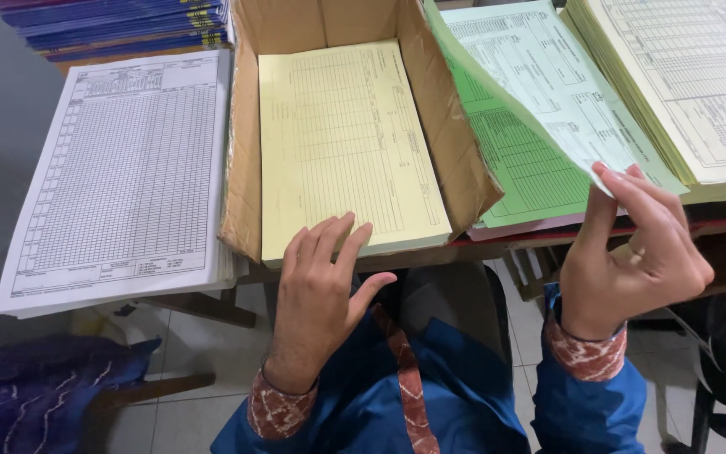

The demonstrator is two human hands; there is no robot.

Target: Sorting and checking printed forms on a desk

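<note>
We see a green sheet (539,84) lifted off the green stack (518,168) that lies on the bench (716,220) just right of an open cardboard box (455,143); the sheet curls up and leftward, its far edge rising over the box's right wall, its near corner pinched by our right hand (636,248). That hand's fingers (611,189) are closed on the sheet's corner, thumb against fingertips, held above the bench's front edge. To the right of the green stack a thick cream stack (682,84) lies tilted, its near edge overlapping the green one, so there is little free room on that side. Inside the box lies a yellow stack (346,143) of ruled forms, filling most of the floor and jutting past the box's open near side. Our left hand (321,294) rests there with its fingers (334,240) spread and loosely open, fingertips touching the near edge of the yellow stack, gripping nothing. Left of the box, touching its wall, a white stack (119,176) of gridded forms overhangs the bench's front edge. Behind it, at the top left, blue-edged booklets (128,25) are piled. Below the bench the open room is our lap, blue sleeves (590,395) with patterned cuffs and a tiled floor (186,336).
</note>
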